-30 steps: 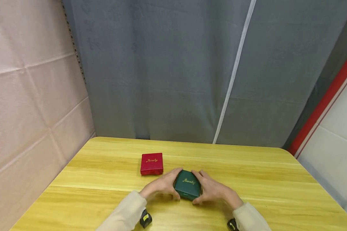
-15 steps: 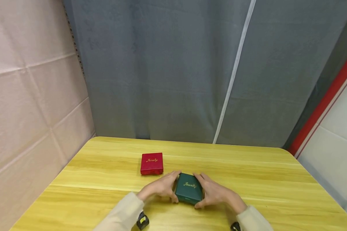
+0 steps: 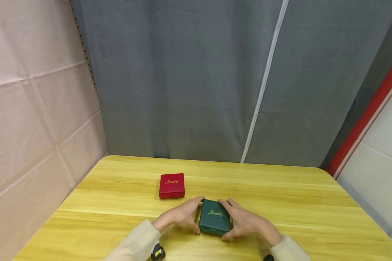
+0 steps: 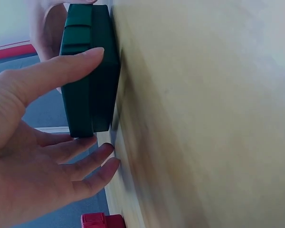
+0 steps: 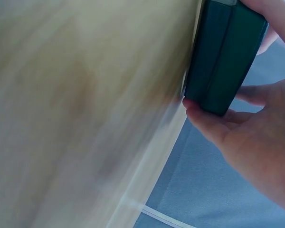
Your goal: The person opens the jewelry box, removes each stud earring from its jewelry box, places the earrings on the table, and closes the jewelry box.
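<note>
A green jewelry box (image 3: 215, 217) with gold lettering on its lid lies between the two hands near the front of the table. My left hand (image 3: 183, 214) holds its left side, thumb at the near corner and a fingertip at the far one; the palm stays apart from the box. In the left wrist view the thumb (image 4: 61, 71) crosses the box's front face. My right hand (image 3: 246, 221) grips the right side, thumb at the near corner and fingers at the far one. A red jewelry box (image 3: 171, 186), lid down, sits behind the left hand.
The yellow wood-grain table (image 3: 297, 203) has rounded far corners. A grey curtain (image 3: 183, 90) hangs behind its far edge, and a pale cloth wall (image 3: 36, 108) stands at the left. Black wrist devices (image 3: 158, 252) sit under the sleeves.
Both hands have drawn the green jewelry box a little toward me and slightly right, and it has turned straighter. The red jewelry box stays where it was.
</note>
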Available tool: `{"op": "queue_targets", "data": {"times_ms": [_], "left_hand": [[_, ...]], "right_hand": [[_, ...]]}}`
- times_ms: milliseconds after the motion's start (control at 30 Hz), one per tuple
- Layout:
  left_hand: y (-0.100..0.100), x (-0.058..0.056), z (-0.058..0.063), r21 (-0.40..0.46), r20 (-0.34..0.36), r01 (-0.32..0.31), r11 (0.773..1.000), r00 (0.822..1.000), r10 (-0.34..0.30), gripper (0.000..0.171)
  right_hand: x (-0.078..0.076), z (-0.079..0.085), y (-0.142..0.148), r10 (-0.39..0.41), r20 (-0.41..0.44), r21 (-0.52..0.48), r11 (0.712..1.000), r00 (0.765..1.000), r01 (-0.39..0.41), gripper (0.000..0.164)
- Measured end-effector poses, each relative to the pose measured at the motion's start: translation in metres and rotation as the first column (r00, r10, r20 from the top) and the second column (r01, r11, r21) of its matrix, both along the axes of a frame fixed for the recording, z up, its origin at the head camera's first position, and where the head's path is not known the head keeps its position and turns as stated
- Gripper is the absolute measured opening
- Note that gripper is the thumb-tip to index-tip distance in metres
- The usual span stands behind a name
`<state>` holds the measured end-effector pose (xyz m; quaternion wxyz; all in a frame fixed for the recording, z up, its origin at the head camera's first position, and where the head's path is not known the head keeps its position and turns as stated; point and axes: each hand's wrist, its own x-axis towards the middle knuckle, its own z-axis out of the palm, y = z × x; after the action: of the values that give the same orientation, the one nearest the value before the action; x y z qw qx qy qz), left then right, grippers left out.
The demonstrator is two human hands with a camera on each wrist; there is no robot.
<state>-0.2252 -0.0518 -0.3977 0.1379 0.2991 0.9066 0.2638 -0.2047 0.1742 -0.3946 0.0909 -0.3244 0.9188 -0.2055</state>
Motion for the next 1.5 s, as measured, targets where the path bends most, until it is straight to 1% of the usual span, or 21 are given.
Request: {"op": "queue_targets", "data": {"times_ms": [133, 333, 500, 700, 1100, 1233, 1367, 1500], "left_hand": [[-0.001, 0.002, 0.001, -0.008, -0.01, 0.022, 1.0, 1.0, -0.022, 0.101], [-0.002, 0.005, 0.001, -0.011, -0.011, 0.032, 0.999, 0.999, -0.032, 0.1], [-0.003, 0.007, -0.001, -0.002, -0.014, 0.044, 0.999, 0.999, -0.044, 0.1], [-0.005, 0.01, -0.002, 0.0, -0.012, 0.048, 0.999, 0.999, -0.048, 0.1], [-0.01, 0.018, 0.002, -0.008, -0.044, 0.083, 0.997, 0.996, -0.083, 0.099], [-0.01, 0.02, 0.002, -0.02, -0.068, 0.095, 0.995, 0.993, -0.096, 0.1], [-0.008, 0.021, 0.001, -0.026, -0.082, 0.084, 0.996, 0.993, -0.086, 0.101], [-0.006, 0.023, -0.001, -0.032, -0.107, 0.064, 0.997, 0.992, -0.067, 0.104]], "right_hand": [[0.002, 0.0, 0.001, 0.007, -0.007, 0.001, 1.0, 1.0, -0.007, 0.099], [0.005, 0.0, 0.002, 0.008, 0.014, 0.001, 1.0, 1.0, -0.008, 0.1], [0.006, -0.001, 0.002, 0.014, 0.01, -0.001, 1.0, 1.0, -0.014, 0.101], [0.008, -0.002, 0.002, 0.04, 0.003, -0.012, 0.999, 0.999, -0.04, 0.098], [0.011, -0.002, 0.001, 0.075, -0.007, -0.019, 0.997, 0.997, -0.075, 0.096], [0.012, -0.002, 0.001, 0.079, -0.012, -0.014, 0.997, 0.997, -0.08, 0.096], [0.013, -0.002, 0.002, 0.074, -0.003, -0.004, 0.997, 0.997, -0.074, 0.097], [0.014, 0.0, 0.001, 0.067, -0.014, 0.014, 0.998, 0.998, -0.067, 0.097]]}}
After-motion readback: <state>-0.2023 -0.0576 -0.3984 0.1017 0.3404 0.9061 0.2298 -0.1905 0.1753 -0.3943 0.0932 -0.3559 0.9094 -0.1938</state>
